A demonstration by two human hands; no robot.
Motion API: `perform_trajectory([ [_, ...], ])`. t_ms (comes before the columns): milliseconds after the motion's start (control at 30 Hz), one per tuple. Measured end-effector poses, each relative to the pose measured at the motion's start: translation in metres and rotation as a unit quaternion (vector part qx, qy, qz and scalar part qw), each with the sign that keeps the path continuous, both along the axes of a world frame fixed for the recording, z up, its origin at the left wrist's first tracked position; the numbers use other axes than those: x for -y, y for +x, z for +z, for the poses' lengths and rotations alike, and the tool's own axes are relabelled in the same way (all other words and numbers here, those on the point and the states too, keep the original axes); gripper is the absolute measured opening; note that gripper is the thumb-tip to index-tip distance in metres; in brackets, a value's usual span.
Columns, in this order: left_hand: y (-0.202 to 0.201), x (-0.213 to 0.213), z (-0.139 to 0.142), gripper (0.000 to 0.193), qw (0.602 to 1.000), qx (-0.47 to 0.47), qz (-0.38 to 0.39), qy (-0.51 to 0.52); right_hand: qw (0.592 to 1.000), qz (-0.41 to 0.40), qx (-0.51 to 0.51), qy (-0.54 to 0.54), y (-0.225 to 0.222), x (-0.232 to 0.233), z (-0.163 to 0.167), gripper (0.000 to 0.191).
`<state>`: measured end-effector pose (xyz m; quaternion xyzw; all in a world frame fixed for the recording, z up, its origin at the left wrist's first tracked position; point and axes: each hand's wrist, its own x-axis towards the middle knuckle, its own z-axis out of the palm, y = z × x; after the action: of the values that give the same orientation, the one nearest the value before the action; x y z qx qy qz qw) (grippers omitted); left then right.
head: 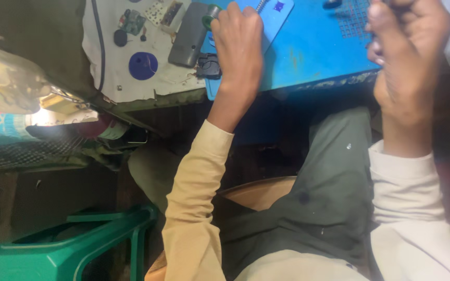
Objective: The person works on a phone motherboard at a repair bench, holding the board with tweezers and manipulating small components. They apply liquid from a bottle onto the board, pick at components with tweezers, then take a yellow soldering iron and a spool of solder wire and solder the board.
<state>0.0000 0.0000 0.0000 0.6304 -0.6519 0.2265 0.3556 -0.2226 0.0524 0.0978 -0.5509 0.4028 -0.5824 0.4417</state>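
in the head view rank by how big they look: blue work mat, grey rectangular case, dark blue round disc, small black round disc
1. Blue work mat, clearly largest, though hands cover part of it.
2. Grey rectangular case.
3. Dark blue round disc.
4. Small black round disc, smallest.
All lie at a similar distance on the bench, so the order looks reliable.

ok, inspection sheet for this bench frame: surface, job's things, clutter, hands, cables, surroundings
Surface: blue work mat on a bench, white sheet beside it.
Job's things: small black part at the mat's edge, by the left hand.
Clutter: grey phone-like device, blue disc, small circuit boards.
Hands: left hand fisted on the mat, contents hidden; right hand closed, contents unclear.
Cables: black cable across the sheet.
Surroundings: green plastic stool below.
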Motion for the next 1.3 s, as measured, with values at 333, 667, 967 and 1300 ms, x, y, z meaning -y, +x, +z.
perform_trajectory([
  [333,0.004,-0.115,0.018,0.015,0.871,-0.375,-0.309,0.075,0.991,0.000,-0.078,0.108,0.006,-0.050,-0.098,0.013],
  [667,-0.031,-0.095,-0.039,0.026,0.884,-0.349,-0.303,0.076,0.890,-0.102,-0.429,-0.120,-0.001,-0.069,-0.143,0.023],
  [967,-0.050,-0.093,-0.053,0.024,0.909,-0.302,-0.285,0.045,0.807,-0.154,-0.472,-0.319,-0.039,-0.037,-0.186,0.029],
  [1300,-0.065,-0.075,-0.053,0.030,0.933,-0.251,-0.256,-0.011,0.851,-0.143,-0.415,-0.289,-0.045,-0.016,-0.201,0.027],
])
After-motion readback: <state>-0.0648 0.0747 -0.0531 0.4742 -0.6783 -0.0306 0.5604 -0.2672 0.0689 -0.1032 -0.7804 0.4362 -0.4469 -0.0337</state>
